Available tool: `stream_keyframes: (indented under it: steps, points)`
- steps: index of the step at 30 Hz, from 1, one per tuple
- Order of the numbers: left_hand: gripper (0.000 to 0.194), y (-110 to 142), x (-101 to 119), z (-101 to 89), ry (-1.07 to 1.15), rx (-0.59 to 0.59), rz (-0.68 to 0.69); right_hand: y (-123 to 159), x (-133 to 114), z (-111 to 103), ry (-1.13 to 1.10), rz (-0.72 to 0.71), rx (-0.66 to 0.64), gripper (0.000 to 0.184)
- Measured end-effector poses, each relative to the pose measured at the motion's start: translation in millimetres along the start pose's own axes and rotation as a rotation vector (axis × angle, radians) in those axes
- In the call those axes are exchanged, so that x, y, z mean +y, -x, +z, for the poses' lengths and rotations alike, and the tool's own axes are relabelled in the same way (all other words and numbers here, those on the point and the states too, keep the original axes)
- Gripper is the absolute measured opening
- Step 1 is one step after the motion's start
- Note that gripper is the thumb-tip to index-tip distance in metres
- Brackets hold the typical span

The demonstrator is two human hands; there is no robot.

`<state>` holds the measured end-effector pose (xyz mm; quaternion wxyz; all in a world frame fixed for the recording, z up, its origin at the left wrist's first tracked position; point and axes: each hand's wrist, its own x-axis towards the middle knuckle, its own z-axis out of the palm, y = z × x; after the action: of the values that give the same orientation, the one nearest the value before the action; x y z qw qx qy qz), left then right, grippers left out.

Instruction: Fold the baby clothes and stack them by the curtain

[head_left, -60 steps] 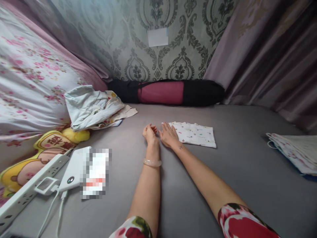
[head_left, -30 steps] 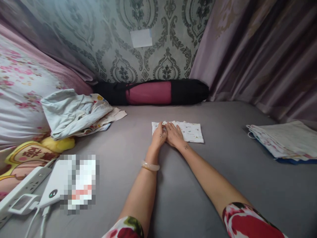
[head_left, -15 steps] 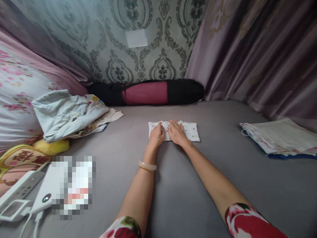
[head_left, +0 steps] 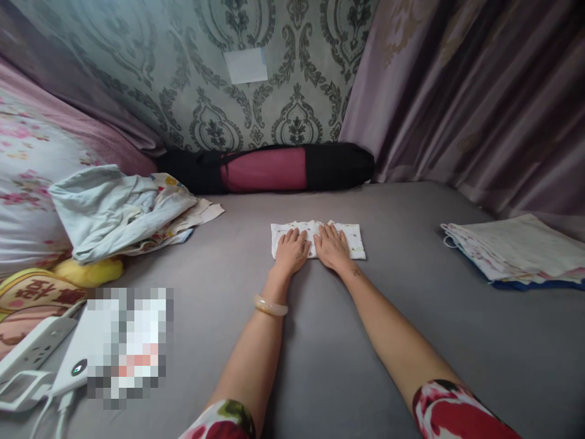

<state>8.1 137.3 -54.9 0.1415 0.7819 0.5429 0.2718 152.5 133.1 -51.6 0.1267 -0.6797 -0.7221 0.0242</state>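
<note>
A white cloth (head_left: pixel 355 239) with a small print lies folded into a flat rectangle on the grey bed sheet (head_left: pixel 219 329). My left hand (head_left: pixel 292 249) rests palm down on its left half, fingers stretched out. Beside it, my right hand (head_left: pixel 332 246) lies flat on the right half with the fingers spread. A narrow strip of cloth shows between the two hands. Both hands press on the cloth without grasping it, and they cover much of its near side.
Rumpled clothes (head_left: pixel 114 207) lie at the left by a floral pillow (head_left: pixel 27 183). A stack of folded cloths (head_left: pixel 534 244) sits at the right. A black and pink bag (head_left: pixel 265 169) runs along the wall. Front left are a power strip (head_left: pixel 39 347) and a white power bank (head_left: pixel 75 360).
My left hand has opened from a curled shape to flat, stretched fingers on the cloth. My right hand stays flat on it. The whole view has shifted slightly.
</note>
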Motion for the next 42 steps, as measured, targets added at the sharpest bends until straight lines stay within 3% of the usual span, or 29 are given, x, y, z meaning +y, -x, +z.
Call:
stream_keyframes:
  steps: [5, 11, 18, 31, 42]
  points:
    - [0.033, 1, 3, -3.0, -0.046, -0.011, 0.001, -2, 0, -4, -0.015, -0.005, -0.012, 0.056]
    - [0.041, 1, 9, -9.1, -0.261, -0.118, -0.033, -12, -7, -7, -0.055, -0.114, -0.046, 0.054]
    - [0.041, 0, 7, -9.5, -0.290, -0.128, -0.033, -11, -8, -5, -0.080, -0.126, -0.062, 0.053]
    - [0.039, -1, 5, -10.8, -0.275, -0.120, -0.007, 0, 11, -8, -0.029, 0.013, 0.001, 0.058]
    - [0.038, 0, 0, -7.8, -0.275, -0.100, 0.037, 0, 13, -1, -0.008, 0.031, -0.018, 0.058]
